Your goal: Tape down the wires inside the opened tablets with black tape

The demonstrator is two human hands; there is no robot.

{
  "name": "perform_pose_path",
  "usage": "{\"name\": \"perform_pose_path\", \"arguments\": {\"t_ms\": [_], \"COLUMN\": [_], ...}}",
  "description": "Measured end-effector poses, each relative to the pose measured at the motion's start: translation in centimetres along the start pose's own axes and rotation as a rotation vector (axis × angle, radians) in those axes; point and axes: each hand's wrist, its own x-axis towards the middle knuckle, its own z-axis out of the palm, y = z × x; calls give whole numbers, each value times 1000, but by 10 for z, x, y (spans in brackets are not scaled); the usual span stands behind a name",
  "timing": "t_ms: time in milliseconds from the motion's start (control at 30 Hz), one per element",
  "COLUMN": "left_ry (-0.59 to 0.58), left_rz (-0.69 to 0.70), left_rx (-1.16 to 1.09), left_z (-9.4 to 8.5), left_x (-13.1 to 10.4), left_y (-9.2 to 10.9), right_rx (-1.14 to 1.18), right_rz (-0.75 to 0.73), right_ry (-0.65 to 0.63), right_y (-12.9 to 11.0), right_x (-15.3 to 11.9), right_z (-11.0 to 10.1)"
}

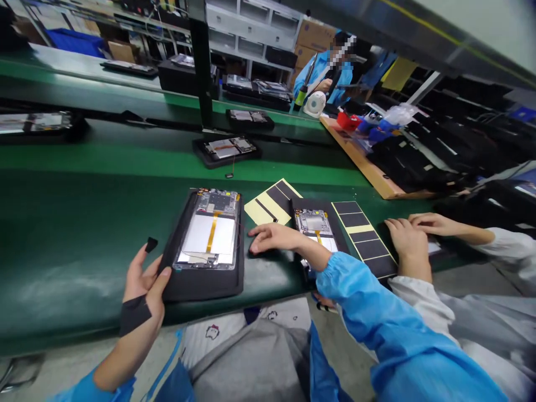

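My left hand (146, 279) grips the lower left edge of a black tray (205, 285), thumb against its rim. A small black adhesive piece (151, 244) clings to one of its fingertips, and a larger black patch (135, 315) sticks to the wrist. On the tray lies an opened tablet (209, 231) with silver battery cells and an orange ribbon cable. My right hand (274, 237), fingers bent, is low over the bench just right of the tray. Something dark shows under its fingertips, too hidden to name. Behind it lies a yellow backing sheet (262, 209) with black strips.
A second opened tablet (312, 220) lies partly under my right forearm. Another sheet of black stickers (364, 234) is beside it. At right, a co-worker's hands (406, 237) work close by. More trayed tablets (228, 148) stand farther back on the green bench (84, 223).
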Motion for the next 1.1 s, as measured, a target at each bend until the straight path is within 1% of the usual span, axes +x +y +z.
{"name": "perform_pose_path", "arguments": {"t_ms": [67, 133, 167, 233, 267, 300, 333, 367, 400, 433, 467, 500, 533, 567, 600, 633, 700, 767, 833, 900, 967, 1000, 1100], "left_ry": [26, 3, -15, -90, -130, -152, -173, -193, -242, -327, -458, -619, -782, -915, -1007, -1057, -1096, -1083, -1071, -1070, -1061, -1060, -1089], "left_rz": [6, 5, 2, -5, 20, 84, 178, 308, 458, 594, 691, 745, 767, 765, 747, 728, 704, 677, 644, 596, 562, 568, 647], "left_rx": [-7, 37, 63, 144, 215, 311, 434, 569, 686, 763, 803, 813, 809, 807, 819, 835, 844, 803, 737, 681, 616, 573, 494], "left_z": [3, 5, 5, 4, 3, 1, -2, -4, -5, -5, -3, 0, 5, 11, 17, 24, 34, 37, 36, 31, 27, 25, 22], "left_x": [-2, -4, -6, -9, -10, -12, -13, -14, -13, -12, -9, -5, 1, 9, 18, 28, 47, 62, 71, 74, 76, 78, 85], "left_y": [1, 1, 2, 6, 9, 12, 16, 19, 22, 25, 27, 29, 29, 30, 30, 30, 32, 35, 38, 38, 35, 32, 21], "right_rx": [-68, -107, -114, -107, -94, -80, -55, -15, 40, 99, 153, 195, 219, 220, 206, 183, 136, 130, 194, 270, 302, 301, 229], "right_rz": [-14, -40, -49, -51, -47, -40, -29, -10, 12, 34, 49, 54, 46, 24, -8, -50, -126, -132, -70, -11, 3, 1, -20], "right_ry": [-5, 6, 3, -20, -35, -51, -73, -106, -143, -180, -209, -218, -204, -161, -102, -32, 108, 166, 176, 190, 207, 199, 161], "right_y": [1, -3, -5, -10, -11, -11, -11, -9, -7, -4, -2, 0, 2, 3, 4, 4, 3, 2, 3, 4, 6, 6, 3], "right_x": [-11, -21, -24, -29, -30, -30, -30, -29, -28, -28, -27, -26, -26, -25, -25, -25, -25, -24, -22, -19, -16, -15, -16], "right_z": [6, 11, 12, 15, 16, 18, 20, 22, 25, 27, 30, 33, 36, 39, 42, 45, 53, 59, 63, 65, 66, 66, 68]}}
